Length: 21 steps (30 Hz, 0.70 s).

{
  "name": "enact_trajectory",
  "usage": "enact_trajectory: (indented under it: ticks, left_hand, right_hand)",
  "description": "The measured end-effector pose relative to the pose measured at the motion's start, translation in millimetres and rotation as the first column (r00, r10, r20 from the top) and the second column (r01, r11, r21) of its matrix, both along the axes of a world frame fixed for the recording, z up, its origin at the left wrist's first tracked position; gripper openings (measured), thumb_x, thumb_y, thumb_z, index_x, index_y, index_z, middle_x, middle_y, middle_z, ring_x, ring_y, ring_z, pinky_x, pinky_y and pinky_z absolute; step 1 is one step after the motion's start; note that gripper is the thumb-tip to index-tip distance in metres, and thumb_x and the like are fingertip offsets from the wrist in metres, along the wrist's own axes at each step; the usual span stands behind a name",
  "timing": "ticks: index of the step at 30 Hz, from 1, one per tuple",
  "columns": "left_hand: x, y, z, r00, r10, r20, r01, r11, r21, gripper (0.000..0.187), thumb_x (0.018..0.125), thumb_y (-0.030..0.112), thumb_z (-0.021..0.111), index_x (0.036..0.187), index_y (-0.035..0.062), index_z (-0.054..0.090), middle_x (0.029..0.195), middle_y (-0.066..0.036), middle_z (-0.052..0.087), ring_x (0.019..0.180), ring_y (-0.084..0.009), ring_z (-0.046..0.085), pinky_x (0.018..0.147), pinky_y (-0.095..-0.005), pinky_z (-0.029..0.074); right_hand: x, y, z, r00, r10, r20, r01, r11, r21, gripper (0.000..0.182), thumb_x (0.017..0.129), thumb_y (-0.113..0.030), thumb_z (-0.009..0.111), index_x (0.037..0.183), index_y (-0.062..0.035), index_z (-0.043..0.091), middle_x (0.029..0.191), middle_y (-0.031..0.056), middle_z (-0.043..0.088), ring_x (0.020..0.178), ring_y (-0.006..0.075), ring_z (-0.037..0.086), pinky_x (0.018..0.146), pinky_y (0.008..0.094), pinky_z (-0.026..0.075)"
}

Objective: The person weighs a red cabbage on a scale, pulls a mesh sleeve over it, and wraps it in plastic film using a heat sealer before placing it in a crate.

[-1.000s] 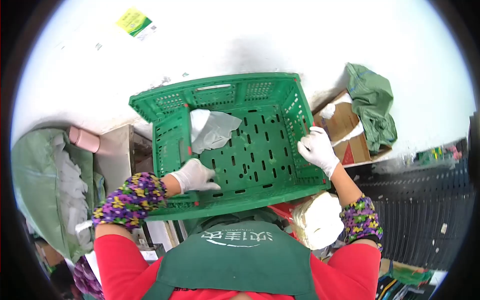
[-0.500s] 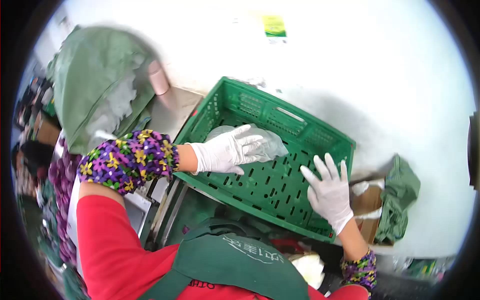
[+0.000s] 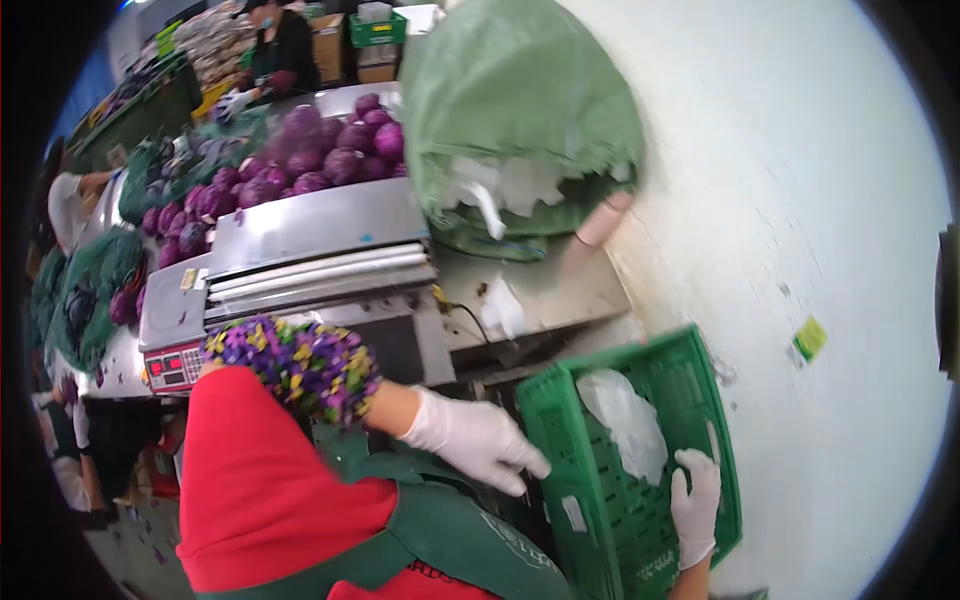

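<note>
My left hand, in a white glove, is beside the near left wall of the green crate. Its fingers are stretched out, with nothing in them. Inside the crate, my gloved right hand is near the right side, its fingers loosely bent and apart, holding nothing visible. Between the two hands a clear plastic bag lies crumpled on the crate's slotted bottom.
Purple cabbages are piled behind a metal wrapping machine with a scale. A big green sack and a pink bottle stand by the wall. A masked person is at the back; another person's arm shows at left.
The view has swung left, bringing the machine and cabbages into sight. My left hand has left the bag and come out of the crate. My right hand's fingers are more bent.
</note>
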<state>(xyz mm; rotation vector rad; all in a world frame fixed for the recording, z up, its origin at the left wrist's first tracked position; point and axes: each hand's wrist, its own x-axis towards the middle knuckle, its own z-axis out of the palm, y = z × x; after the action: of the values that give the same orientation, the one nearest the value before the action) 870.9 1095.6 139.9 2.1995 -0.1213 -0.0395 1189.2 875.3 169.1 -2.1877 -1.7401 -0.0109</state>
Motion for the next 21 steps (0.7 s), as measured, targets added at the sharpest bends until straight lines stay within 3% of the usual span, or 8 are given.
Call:
enact_trajectory:
  ticks: [7,10,14,16,17,19,20,21]
  left_hand:
    - [-183.6,45.9,-14.1,0.874,0.486,-0.004,-0.482,0.867,0.125,0.049,0.093,0.04,0.058,0.133,0.0124,0.053,0.103,-0.014,0.068,0.09,-0.0335,0.066,0.078,-0.0414,0.055]
    - [-240.3,46.4,-35.1,0.728,0.685,0.03,-0.684,0.722,0.102,0.046,0.092,0.039,0.06,0.129,0.0127,0.056,0.099,-0.012,0.069,0.088,-0.0323,0.067,0.075,-0.041,0.055]
    - [-290.9,35.1,-43.7,0.507,0.861,-0.04,-0.862,0.505,-0.05,0.044,0.092,0.037,0.061,0.129,0.0151,0.056,0.095,-0.009,0.069,0.086,-0.0296,0.068,0.073,-0.0393,0.055]
    - [-304.3,30.4,-59.1,0.408,0.912,-0.039,-0.909,0.401,-0.117,0.042,0.092,0.034,0.062,0.129,0.0146,0.056,0.097,-0.009,0.069,0.087,-0.0289,0.068,0.076,-0.0372,0.055]
    - [-309.5,28.6,-56.9,0.343,0.938,-0.047,-0.934,0.336,-0.119,0.042,0.092,0.032,0.062,0.129,0.0142,0.057,0.099,-0.01,0.069,0.088,-0.0284,0.068,0.078,-0.036,0.055]
    - [-318.9,25.0,-55.3,0.233,0.967,-0.102,-0.965,0.217,-0.151,0.041,0.092,0.028,0.062,0.13,0.0126,0.057,0.103,-0.011,0.069,0.092,-0.0268,0.068,0.083,-0.0332,0.054]
    - [-323.1,23.0,-53.3,0.174,0.975,-0.139,-0.974,0.149,-0.172,0.042,0.091,0.026,0.063,0.13,0.0118,0.057,0.103,-0.01,0.069,0.093,-0.0252,0.068,0.084,-0.0325,0.054]
    - [-328.2,21.4,-47.3,0.129,0.977,-0.172,-0.978,0.097,-0.185,0.042,0.092,0.021,0.062,0.132,0.0107,0.055,0.104,-0.01,0.069,0.097,-0.0238,0.068,0.086,-0.0325,0.053]
  right_hand:
    - [-133.2,303.9,17.1,0.866,0.495,0.074,-0.498,0.84,0.216,0.013,0.085,-0.009,0.061,0.097,-0.0043,0.063,0.109,0.0182,0.061,0.106,0.0347,0.056,0.094,0.0415,0.043]
    - [-152.8,444.1,-36.2,0.867,0.406,-0.291,-0.387,0.914,0.123,0.019,0.087,-0.014,0.058,0.101,-0.0023,0.064,0.095,0.0166,0.067,0.092,0.0326,0.063,0.086,0.0383,0.048]
    - [-127.7,571.5,-131.9,0.924,0.235,-0.302,-0.254,0.967,-0.025,0.038,0.091,-0.03,0.055,0.112,0.0016,0.062,0.101,0.0186,0.067,0.09,0.0291,0.065,0.08,0.0363,0.051]
    - [-141.9,591.4,-137.7,0.78,0.04,-0.624,-0.235,0.944,-0.232,0.038,0.094,-0.029,0.051,0.116,0.0017,0.058,0.087,0.0124,0.064,0.076,0.0222,0.064,0.062,0.033,0.052]
    - [-143.3,598.9,-151.1,0.679,0.006,-0.735,-0.23,0.951,-0.205,0.035,0.094,-0.027,0.049,0.116,-0.0015,0.058,0.079,0.0076,0.059,0.061,0.0173,0.057,0.049,0.0304,0.046]
    - [-131.6,605.6,-158.3,0.67,0.045,-0.741,-0.309,0.924,-0.224,0.03,0.094,-0.027,0.05,0.107,-0.003,0.062,0.071,0.0052,0.058,0.05,0.0161,0.051,0.046,0.0304,0.041]
    - [-151.3,588.4,-126.3,0.774,0.099,-0.626,-0.323,0.912,-0.254,0.027,0.092,-0.026,0.052,0.102,-0.0033,0.064,0.069,0.0056,0.057,0.051,0.0155,0.051,0.046,0.0308,0.039]
    - [-150.4,577.4,-112.1,0.798,0.179,-0.575,-0.377,0.893,-0.246,0.031,0.091,-0.029,0.056,0.099,0.0004,0.063,0.072,0.0098,0.06,0.058,0.02,0.054,0.054,0.0349,0.044]
